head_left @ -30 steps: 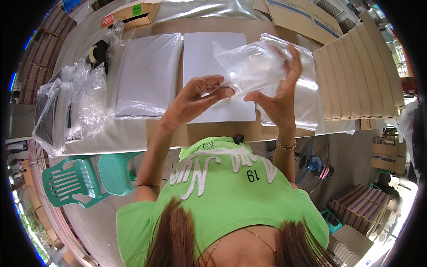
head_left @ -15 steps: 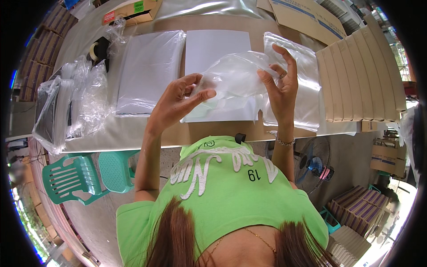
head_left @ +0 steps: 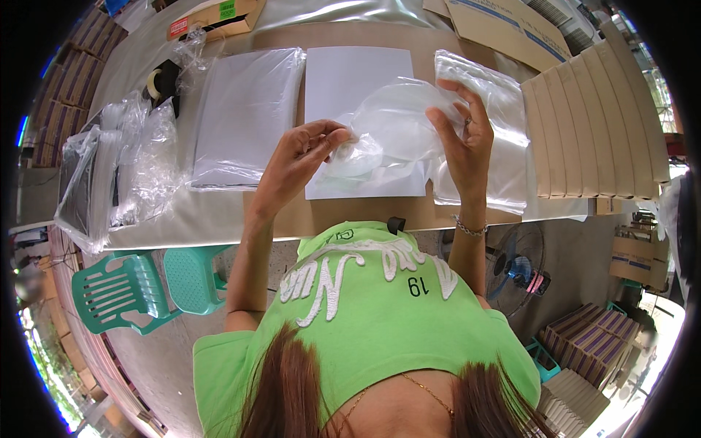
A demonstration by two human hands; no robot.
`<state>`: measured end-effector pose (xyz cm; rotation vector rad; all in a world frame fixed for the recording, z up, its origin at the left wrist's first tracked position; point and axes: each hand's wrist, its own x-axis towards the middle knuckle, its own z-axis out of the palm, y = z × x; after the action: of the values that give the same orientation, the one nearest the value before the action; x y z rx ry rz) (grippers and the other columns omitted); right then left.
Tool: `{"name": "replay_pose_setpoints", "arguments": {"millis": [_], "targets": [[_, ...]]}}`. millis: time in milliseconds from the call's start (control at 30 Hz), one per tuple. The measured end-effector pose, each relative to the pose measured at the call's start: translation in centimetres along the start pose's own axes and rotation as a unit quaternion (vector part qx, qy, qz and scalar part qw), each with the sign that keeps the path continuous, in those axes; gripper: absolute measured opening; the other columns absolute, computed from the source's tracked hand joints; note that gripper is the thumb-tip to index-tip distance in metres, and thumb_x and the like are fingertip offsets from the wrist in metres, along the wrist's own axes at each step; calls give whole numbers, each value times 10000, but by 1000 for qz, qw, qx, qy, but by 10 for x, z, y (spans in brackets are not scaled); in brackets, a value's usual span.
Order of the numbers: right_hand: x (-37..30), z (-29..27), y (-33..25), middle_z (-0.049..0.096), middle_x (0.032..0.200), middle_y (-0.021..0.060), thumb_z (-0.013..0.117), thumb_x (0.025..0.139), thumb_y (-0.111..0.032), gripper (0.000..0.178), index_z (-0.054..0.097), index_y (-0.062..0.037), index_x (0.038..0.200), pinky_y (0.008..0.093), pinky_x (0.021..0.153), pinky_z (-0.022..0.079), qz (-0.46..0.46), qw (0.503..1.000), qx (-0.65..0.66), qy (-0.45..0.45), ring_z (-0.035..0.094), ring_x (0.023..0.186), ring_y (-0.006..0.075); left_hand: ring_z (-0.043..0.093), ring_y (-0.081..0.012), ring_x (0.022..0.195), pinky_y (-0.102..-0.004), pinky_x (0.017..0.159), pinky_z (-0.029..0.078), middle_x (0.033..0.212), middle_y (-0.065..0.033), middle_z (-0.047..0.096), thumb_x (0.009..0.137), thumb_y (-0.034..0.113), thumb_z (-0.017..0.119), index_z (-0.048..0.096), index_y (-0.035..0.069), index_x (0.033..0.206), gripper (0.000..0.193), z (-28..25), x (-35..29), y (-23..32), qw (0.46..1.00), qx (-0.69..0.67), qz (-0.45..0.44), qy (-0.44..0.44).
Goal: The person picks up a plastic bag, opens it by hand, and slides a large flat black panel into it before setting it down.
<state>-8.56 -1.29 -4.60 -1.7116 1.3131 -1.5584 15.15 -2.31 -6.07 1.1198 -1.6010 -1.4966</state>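
A clear, thin plastic bag (head_left: pixel 398 117) stretches between my hands, raised above a white sheet (head_left: pixel 343 73) on the table. My left hand (head_left: pixel 303 153) pinches the bag's left end, where the film is bunched up. At the other end, my right hand (head_left: pixel 467 139) has its thumb and index finger spread apart, with the film against its fingers. Behind that hand lies a pile of clear plastic bags (head_left: pixel 504 164). Left of the white sheet sits a stack of flat items under clear film (head_left: pixel 244 109).
Tan cartons (head_left: pixel 591 124) stand in a row at the right. A flat cardboard box (head_left: pixel 504 29) lies at the far right. On the left are wrapped items (head_left: pixel 120 168) and a tape roll (head_left: pixel 153 84). Green plastic chairs (head_left: pixel 120 292) and a fan (head_left: pixel 515 270) stand below the table's near edge.
My left hand has moved slightly right, its fingers closing into a tighter pinch on the bag. The bag has crumpled near that pinch. My right hand has shifted slightly right.
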Motion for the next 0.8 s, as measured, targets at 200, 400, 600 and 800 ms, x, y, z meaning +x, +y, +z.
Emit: {"name": "replay_pose_setpoints", "arguments": {"millis": [200,400,600,800], "targets": [[-4,3,-1,537,1008,49,743,719,-221,425,550,-80,1070,324,841,354,-31,980,-166,109,436,911,194,483,-27,642,-192,567,381,724,27,596,844,204,634,643,27,874,180,10,5,2,999,-46,3,8],[-33,21,-36,448,1104,69,788,623,-322,430,621,-176,992,408,923,244,-93,973,-208,25,358,1082,263,510,-28,638,-183,539,402,746,29,609,828,196,657,621,71,844,131,19,6,-5,977,-209,-3,-44],[-28,13,-22,472,1127,69,763,634,-129,151,684,-124,763,349,930,295,-54,994,-96,2,391,1106,212,555,-66,662,-203,583,467,782,9,619,840,206,638,615,76,870,135,17,3,-5,926,-362,-82,-66],[-57,-62,111,547,977,-7,657,782,-57,153,615,-91,926,249,769,413,311,898,291,110,500,907,100,573,-88,721,-210,634,495,831,-9,598,874,214,581,598,78,907,141,-21,2,-14,850,-522,-66,2]]}}
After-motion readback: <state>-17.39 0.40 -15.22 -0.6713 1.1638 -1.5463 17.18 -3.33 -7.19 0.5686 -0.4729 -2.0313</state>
